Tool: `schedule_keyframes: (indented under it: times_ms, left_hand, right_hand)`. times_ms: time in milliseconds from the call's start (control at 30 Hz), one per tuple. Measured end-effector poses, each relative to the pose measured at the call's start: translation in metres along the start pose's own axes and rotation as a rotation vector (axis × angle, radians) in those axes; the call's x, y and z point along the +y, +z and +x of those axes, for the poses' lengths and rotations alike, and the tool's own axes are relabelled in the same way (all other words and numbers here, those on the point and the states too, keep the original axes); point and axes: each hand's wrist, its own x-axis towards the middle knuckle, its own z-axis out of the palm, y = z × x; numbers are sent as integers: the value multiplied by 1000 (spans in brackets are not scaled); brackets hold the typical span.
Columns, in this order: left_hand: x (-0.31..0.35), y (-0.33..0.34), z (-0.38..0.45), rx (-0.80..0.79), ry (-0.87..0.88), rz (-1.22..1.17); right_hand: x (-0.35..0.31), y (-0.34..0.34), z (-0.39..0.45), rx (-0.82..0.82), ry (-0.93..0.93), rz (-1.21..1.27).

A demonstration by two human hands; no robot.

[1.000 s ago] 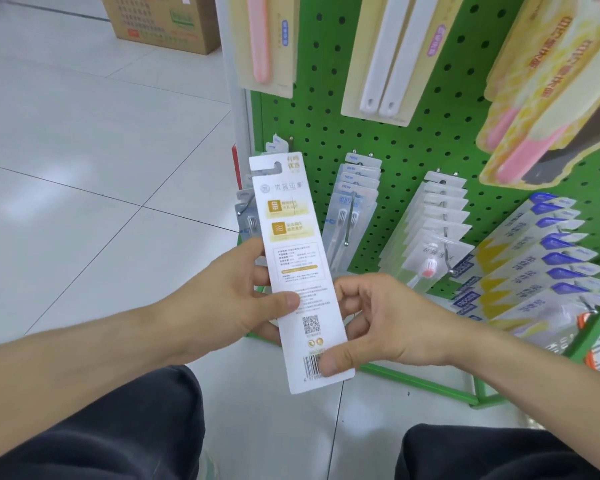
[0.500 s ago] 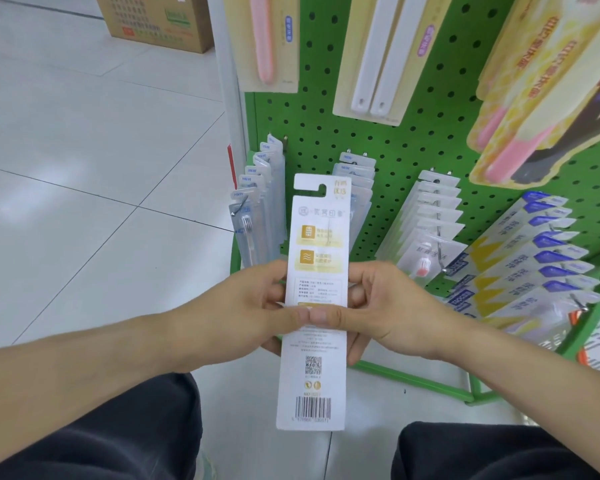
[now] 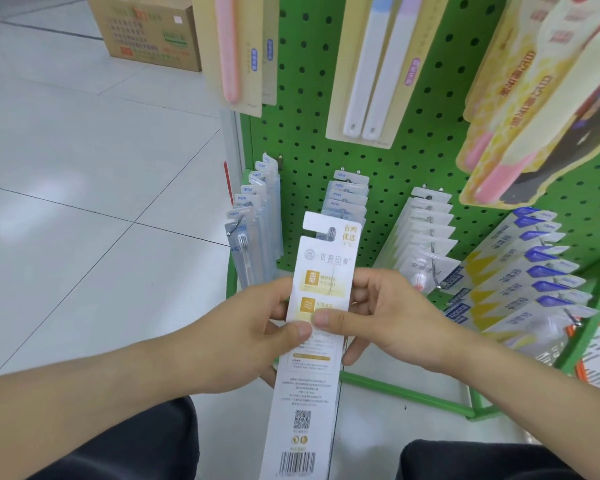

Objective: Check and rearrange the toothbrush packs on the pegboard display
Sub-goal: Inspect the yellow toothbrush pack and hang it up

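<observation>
I hold a long white toothbrush pack [image 3: 309, 382] upright, its printed back with barcode facing me, in front of the green pegboard [image 3: 413, 168]. My left hand [image 3: 253, 337] grips its left edge, thumb on the card. My right hand [image 3: 388, 317] grips its right edge, thumb beside the left thumb. The pack's hang slot sits before the second hook row of clear packs [image 3: 347, 195]. More clear packs hang on the leftmost hook [image 3: 253, 216] and on a third hook [image 3: 423, 237]. Blue-and-yellow packs [image 3: 520, 282] fan out at right.
Larger cream and yellow packs [image 3: 364, 71] hang on the upper rows, low over the small hooks. A cardboard box [image 3: 149, 29] stands on the tiled floor at the back left. The rack's green base frame [image 3: 406, 396] runs along the floor by my knees.
The pack went from tilted left to upright and shifted right, in front of the second hook row. Both hands now pinch it mid-card, thumbs together, and it sits closer to me.
</observation>
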Motion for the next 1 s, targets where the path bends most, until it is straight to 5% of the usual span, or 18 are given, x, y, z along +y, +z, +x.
schedule_keyframes:
  times_ms: [267,700,1000]
  left_hand:
    - [3,0,0,81,-1,-2]
    - [8,1,1,278,-2,33]
    - [9,4,0,331,-5,151]
  right_hand:
    - [2,0,2,-54,-33,19]
    - [11,0,5,-369,-25,61]
    - [17,5,12,-337,24,-27]
